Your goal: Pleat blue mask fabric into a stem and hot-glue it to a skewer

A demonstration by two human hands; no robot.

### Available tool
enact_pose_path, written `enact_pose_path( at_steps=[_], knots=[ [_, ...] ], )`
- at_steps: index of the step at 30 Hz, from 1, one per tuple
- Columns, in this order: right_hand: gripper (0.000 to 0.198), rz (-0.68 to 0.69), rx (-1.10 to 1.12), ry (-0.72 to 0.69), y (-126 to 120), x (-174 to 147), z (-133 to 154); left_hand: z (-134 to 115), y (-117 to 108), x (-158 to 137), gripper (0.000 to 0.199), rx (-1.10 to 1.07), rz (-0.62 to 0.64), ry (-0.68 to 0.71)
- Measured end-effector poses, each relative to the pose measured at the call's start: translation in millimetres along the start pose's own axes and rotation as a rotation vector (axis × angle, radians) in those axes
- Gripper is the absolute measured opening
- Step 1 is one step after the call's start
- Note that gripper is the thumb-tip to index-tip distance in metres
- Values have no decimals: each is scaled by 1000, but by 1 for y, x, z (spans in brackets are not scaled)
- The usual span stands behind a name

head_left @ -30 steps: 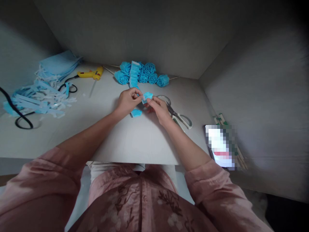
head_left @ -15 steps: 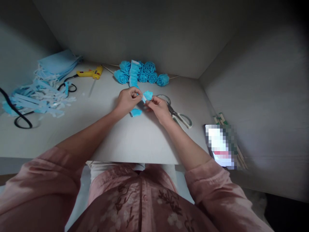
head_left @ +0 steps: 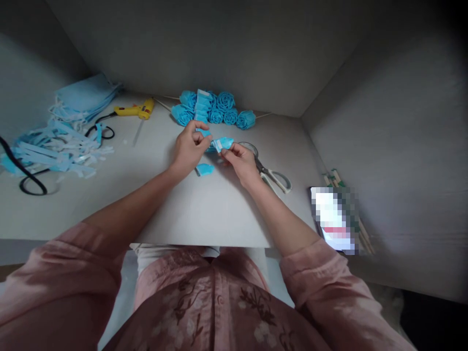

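My right hand pinches a small blue petal-shaped piece of fabric, which has a white strip on its left part. Close beside it on the left is my left hand, thumb and fingers pressed together at the piece's edge; whether anything lies between them is hidden. Just beyond my left fingers, a pleated blue strip stretches over a row of blue fabric roses. Another blue piece lies on the table below my hands. Scissors with pale handles rest partly behind my right hand.
A yellow glue gun with a black cord lies at the back left. Stacked blue face masks and a heap of cut strips cover the left side. On the right are a lit phone and several sticks by the wall.
My left fingers have drawn slightly left and up from the white strip, leaving more of it in sight. The right hand keeps its hold on the blue piece.
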State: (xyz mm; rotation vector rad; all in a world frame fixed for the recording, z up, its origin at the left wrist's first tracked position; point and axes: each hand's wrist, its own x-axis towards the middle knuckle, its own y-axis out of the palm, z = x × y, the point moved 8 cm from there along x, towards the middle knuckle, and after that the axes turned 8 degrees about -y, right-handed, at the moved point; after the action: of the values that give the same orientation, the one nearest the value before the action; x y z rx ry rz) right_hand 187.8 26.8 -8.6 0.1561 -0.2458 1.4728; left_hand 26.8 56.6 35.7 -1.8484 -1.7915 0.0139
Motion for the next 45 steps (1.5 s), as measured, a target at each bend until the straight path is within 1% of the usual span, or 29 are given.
enact_pose_path(
  at_steps=[3,9,17,21,29,32,37,42,45],
  knots=[
    [23,3,6,3,0,0,0,-4,0,-2,8,45,3,26],
    [22,5,-15,-42,0,2,1,-17,8,-12,10,297,38,130],
    [22,5,-194,-155,-2,4,5,-19,9,-13,13,414,52,139],
    [21,16,-261,-180,0,4,9,-20,9,-13,15,450,66,124],
    [20,15,-265,-193,0,2,14,-21,10,-13,16,444,62,170],
    [20,19,-262,-187,-1,2,13,-19,10,-13,15,417,74,137],
    [28,12,-269,-186,-1,3,11,-15,12,-11,13,332,110,68],
    [31,-2,-187,-153,0,4,5,-7,12,-8,10,214,94,11],
    [29,-12,-127,-122,-1,5,1,-5,10,-5,8,180,77,8]
  ],
)
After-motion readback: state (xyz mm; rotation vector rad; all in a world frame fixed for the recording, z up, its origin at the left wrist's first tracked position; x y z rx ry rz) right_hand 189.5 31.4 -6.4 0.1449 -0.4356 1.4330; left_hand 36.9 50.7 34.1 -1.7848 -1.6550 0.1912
